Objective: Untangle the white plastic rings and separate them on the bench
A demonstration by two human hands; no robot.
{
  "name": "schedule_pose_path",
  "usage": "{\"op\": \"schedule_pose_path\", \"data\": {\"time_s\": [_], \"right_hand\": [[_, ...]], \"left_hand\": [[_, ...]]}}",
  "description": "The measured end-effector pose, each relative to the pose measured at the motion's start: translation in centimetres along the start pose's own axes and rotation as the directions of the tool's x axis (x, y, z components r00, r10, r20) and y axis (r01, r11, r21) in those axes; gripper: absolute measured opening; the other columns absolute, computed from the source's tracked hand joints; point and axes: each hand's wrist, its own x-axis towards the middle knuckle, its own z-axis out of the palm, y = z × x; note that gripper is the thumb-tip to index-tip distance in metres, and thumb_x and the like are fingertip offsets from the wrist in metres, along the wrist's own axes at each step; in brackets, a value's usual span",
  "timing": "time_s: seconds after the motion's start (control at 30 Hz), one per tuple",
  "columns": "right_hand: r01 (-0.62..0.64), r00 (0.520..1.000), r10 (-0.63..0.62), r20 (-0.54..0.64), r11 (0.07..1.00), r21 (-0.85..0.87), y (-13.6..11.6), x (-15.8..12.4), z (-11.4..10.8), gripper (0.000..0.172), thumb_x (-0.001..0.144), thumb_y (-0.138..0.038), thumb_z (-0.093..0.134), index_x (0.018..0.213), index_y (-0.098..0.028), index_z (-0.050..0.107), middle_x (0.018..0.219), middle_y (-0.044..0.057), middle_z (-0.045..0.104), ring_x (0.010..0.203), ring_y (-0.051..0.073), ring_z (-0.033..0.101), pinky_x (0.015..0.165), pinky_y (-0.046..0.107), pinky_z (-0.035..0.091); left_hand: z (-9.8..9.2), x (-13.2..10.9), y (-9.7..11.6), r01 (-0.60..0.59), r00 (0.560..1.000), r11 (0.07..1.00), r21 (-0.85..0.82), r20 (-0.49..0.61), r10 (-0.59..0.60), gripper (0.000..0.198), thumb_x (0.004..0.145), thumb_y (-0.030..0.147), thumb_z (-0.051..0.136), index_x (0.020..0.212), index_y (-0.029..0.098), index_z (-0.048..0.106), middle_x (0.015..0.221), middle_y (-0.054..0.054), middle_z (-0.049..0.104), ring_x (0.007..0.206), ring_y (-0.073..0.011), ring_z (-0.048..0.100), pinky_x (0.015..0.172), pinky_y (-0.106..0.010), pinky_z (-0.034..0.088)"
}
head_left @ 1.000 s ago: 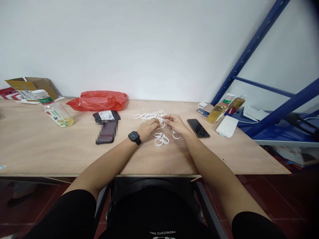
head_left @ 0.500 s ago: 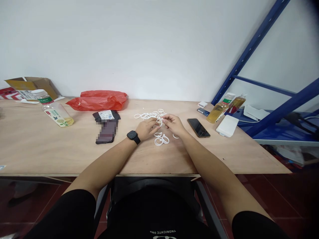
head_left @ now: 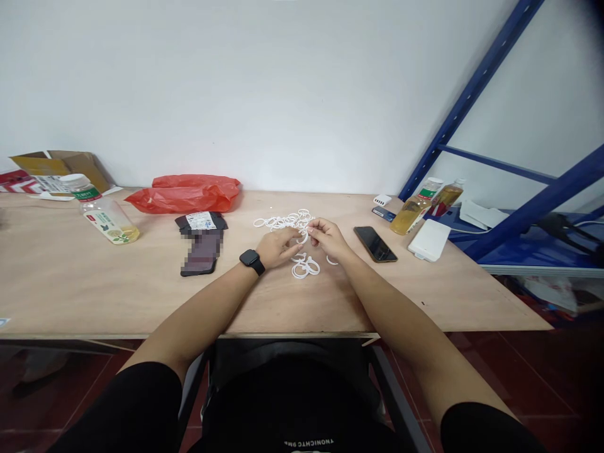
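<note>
My left hand (head_left: 279,246), with a black watch on its wrist, and my right hand (head_left: 329,237) meet over the middle of a plywood table (head_left: 94,289). Both pinch a small white plastic ring (head_left: 302,236) between their fingertips. A heap of loose white rings (head_left: 282,220) lies just beyond the hands. A small cluster of joined white rings (head_left: 305,267) rests on the table just in front of the hands. One more ring (head_left: 332,261) peeks out beside my right wrist.
A black phone (head_left: 375,243), a white power bank (head_left: 430,240) and two bottles of yellow liquid (head_left: 418,206) lie to the right. At the left are a dark packet (head_left: 202,242), a red plastic bag (head_left: 186,192), a tipped bottle (head_left: 101,212) and a cardboard box (head_left: 56,165). Blue shelving (head_left: 533,207) stands at the right.
My two hands have drawn closer together over the rings, fingertips now meeting on one ring. The view has tilted slightly; nothing else on the table has moved.
</note>
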Motion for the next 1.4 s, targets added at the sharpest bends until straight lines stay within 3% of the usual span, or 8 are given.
{"op": "schedule_pose_path", "data": {"time_s": [0.17,0.37,0.53,0.8,0.93,1.1,1.27,1.4], "right_hand": [[0.051,0.998,-0.057,-0.03,0.986,-0.158,-0.3,-0.3,-0.3,0.027,0.073,-0.042,0.069,0.083,-0.019,0.061,0.066,-0.002,0.056,0.053,0.009,0.045,0.051,0.024,0.037],[0.224,0.969,-0.141,0.202,0.845,-0.485,-1.2,-1.4,0.3,0.01,0.077,-0.024,0.062,0.081,-0.019,0.07,0.075,0.001,0.064,0.059,0.011,0.05,0.058,0.024,0.039],[0.339,0.919,-0.147,0.367,0.772,-0.538,-1.2,-1.8,0.9,0.015,0.072,-0.013,0.061,0.082,-0.02,0.07,0.098,0.003,0.071,0.063,0.01,0.053,0.064,0.025,0.042],[0.385,0.84,-0.045,0.541,0.752,-0.535,-1.3,-2.4,2.1,0.02,0.072,-0.015,0.067,0.09,-0.021,0.076,0.088,0.002,0.072,0.08,0.016,0.061,0.071,0.026,0.043],[0.35,0.879,-0.074,0.471,0.772,-0.531,-1.4,-2.5,2.3,0.018,0.077,-0.027,0.07,0.093,-0.021,0.075,0.084,0.002,0.071,0.073,0.014,0.059,0.067,0.025,0.041],[0.239,0.963,-0.122,0.239,0.793,-0.56,-0.8,-1.9,1.7,0.019,0.081,-0.029,0.066,0.096,-0.022,0.074,0.085,0.002,0.072,0.067,0.012,0.057,0.067,0.026,0.043],[0.147,0.987,-0.16,0.015,0.867,-0.476,-0.3,-1.0,0.8,0.029,0.083,-0.035,0.065,0.107,-0.021,0.073,0.095,0.006,0.073,0.073,0.015,0.06,0.072,0.029,0.047],[0.121,0.991,-0.135,-0.014,0.924,-0.363,0.0,-0.6,0.4,0.028,0.082,-0.039,0.067,0.101,-0.019,0.075,0.095,0.007,0.074,0.08,0.018,0.064,0.077,0.032,0.049]], "left_hand": [[0.5,0.1,-1.9,0.172,0.985,0.972,0.162,-0.045,-0.167,0.036,0.096,0.04,0.045,0.117,0.019,0.065,0.127,-0.011,0.059,0.109,-0.0211,0.061,0.095,-0.035,0.05],[1.4,0.0,-3.7,0.298,0.928,0.867,0.4,0.091,-0.362,0.032,0.092,0.04,0.048,0.094,0.017,0.071,0.115,-0.013,0.063,0.105,-0.0251,0.06,0.093,-0.038,0.049],[1.0,0.0,-3.9,0.316,0.917,0.87,0.379,0.113,-0.382,0.03,0.091,0.039,0.048,0.094,0.019,0.07,0.102,-0.012,0.067,0.096,-0.0244,0.062,0.086,-0.037,0.049],[0.9,0.3,-3.8,0.407,0.912,0.87,0.278,-0.067,-0.405,0.03,0.09,0.027,0.049,0.114,0.018,0.064,0.103,-0.01,0.071,0.095,-0.0245,0.065,0.083,-0.035,0.05],[1.1,0.1,-4.8,0.462,0.884,0.877,0.129,-0.14,-0.445,0.038,0.093,0.029,0.046,0.124,0.015,0.063,0.106,-0.011,0.072,0.098,-0.023,0.065,0.09,-0.035,0.05],[1.1,0.0,-5.3,0.445,0.858,0.874,-0.194,-0.188,-0.478,0.039,0.094,0.035,0.048,0.12,0.013,0.066,0.104,-0.01,0.073,0.089,-0.0184,0.067,0.085,-0.032,0.053],[1.4,0.3,-2.9,0.353,0.874,0.784,-0.511,-0.119,-0.471,0.037,0.086,0.044,0.06,0.105,0.014,0.072,0.09,-0.007,0.073,0.067,-0.0144,0.064,0.059,-0.027,0.055],[1.3,0.4,-0.5,0.296,0.891,0.72,-0.628,-0.09,-0.444,0.038,0.08,0.046,0.068,0.098,0.013,0.074,0.09,-0.008,0.074,0.066,-0.0144,0.065,0.059,-0.028,0.057]]}}
